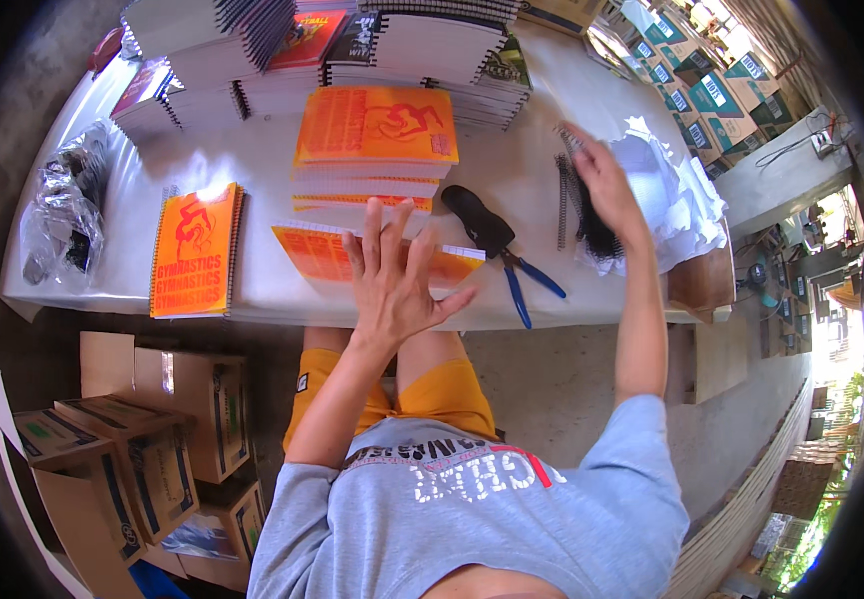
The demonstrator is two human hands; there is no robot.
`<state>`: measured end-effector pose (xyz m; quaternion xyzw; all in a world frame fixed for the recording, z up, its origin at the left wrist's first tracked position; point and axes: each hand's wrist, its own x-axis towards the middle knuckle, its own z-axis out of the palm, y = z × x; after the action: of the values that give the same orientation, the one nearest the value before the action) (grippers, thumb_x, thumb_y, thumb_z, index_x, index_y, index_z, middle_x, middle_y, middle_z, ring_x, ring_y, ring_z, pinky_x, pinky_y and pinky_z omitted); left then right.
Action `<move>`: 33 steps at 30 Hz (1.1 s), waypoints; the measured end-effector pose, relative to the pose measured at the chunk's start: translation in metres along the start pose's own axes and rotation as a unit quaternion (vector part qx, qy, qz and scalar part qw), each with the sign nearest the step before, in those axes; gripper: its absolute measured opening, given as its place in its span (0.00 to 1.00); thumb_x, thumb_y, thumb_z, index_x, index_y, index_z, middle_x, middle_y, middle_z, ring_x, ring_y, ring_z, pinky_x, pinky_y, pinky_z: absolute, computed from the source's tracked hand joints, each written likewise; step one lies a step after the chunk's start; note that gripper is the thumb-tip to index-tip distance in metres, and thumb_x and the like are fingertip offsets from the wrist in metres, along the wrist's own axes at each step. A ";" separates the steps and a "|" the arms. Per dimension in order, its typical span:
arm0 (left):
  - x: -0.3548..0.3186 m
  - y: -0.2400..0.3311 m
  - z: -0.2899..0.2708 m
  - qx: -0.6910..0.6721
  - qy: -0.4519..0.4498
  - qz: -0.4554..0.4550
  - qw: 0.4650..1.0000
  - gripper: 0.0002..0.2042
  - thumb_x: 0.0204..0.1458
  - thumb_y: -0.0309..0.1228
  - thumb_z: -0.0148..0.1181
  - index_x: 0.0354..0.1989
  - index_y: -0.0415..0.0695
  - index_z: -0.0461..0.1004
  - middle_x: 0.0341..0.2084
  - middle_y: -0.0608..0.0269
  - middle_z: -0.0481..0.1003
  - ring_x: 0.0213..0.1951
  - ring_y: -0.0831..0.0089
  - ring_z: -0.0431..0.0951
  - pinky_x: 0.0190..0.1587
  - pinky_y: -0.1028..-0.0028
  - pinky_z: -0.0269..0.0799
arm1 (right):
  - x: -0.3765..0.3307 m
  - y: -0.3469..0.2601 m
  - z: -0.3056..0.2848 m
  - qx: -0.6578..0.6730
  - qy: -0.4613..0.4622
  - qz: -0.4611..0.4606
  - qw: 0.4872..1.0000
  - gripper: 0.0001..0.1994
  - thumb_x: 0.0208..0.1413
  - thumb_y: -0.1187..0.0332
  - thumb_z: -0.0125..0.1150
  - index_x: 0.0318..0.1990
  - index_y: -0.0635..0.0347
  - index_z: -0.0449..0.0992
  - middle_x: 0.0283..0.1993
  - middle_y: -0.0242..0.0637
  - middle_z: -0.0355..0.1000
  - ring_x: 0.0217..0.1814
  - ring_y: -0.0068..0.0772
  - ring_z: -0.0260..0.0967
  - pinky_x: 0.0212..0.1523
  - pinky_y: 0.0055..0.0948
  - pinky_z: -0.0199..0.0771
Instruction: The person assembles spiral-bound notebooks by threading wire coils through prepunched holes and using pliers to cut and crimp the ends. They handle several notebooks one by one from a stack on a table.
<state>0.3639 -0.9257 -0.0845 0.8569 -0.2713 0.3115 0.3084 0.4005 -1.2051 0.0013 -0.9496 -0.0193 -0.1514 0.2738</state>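
A head-worn fisheye camera looks down closely on the table.

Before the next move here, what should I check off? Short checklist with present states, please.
1. Left hand on the orange booklet: ok, fingers spread across it.
2. Booklet's upper edge fully visible: not ok, the hand covers its middle.
3. Right hand at the black coils: ok, it is over the pile.
4. Firm grip on one coil: cannot tell, the fingertips are blurred.
5. Blue-handled tool free of both hands: ok, lying right of the booklet.
6. Bound orange notebook out of the way: ok, lying apart at left.
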 end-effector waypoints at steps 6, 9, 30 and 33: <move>-0.003 0.002 0.026 0.043 0.131 -0.025 0.990 0.25 0.30 0.51 0.68 0.27 0.48 0.63 0.51 0.58 0.65 0.64 0.54 0.50 0.62 0.47 0.24 | -0.076 -0.074 0.032 0.240 -0.114 0.007 0.964 0.12 0.49 0.77 0.58 0.43 0.57 0.77 0.38 0.32 0.74 0.39 0.20 0.68 0.41 0.21 0.67; -0.001 0.003 0.025 0.039 0.109 -0.016 0.993 0.24 0.30 0.49 0.68 0.27 0.48 0.63 0.40 0.60 0.67 0.62 0.55 0.56 0.63 0.47 0.26 | -0.082 -0.079 0.042 0.249 -0.016 -0.006 0.968 0.10 0.46 0.79 0.61 0.38 0.59 0.78 0.36 0.34 0.74 0.38 0.24 0.69 0.40 0.23 0.69; 0.009 0.006 0.001 0.020 0.030 -0.008 0.999 0.25 0.33 0.53 0.67 0.30 0.48 0.66 0.31 0.63 0.62 0.42 0.62 0.63 0.53 0.51 0.46 | -0.065 -0.047 0.056 0.462 -0.157 -0.099 0.867 0.13 0.42 0.87 0.59 0.36 0.61 0.79 0.37 0.38 0.73 0.39 0.25 0.71 0.40 0.21 0.73; 0.011 0.008 -0.002 -0.014 0.017 -0.025 0.999 0.22 0.33 0.50 0.67 0.29 0.49 0.67 0.32 0.63 0.63 0.43 0.62 0.64 0.54 0.52 0.46 | -0.062 -0.062 0.041 0.398 -0.184 -0.072 0.896 0.14 0.45 0.86 0.58 0.39 0.61 0.78 0.36 0.40 0.74 0.38 0.24 0.72 0.37 0.22 0.72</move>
<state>0.3647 -0.9323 -0.0728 0.8539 -0.2484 0.3142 0.3324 0.3452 -1.1281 -0.0179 -0.7681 -0.1967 0.0272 0.6087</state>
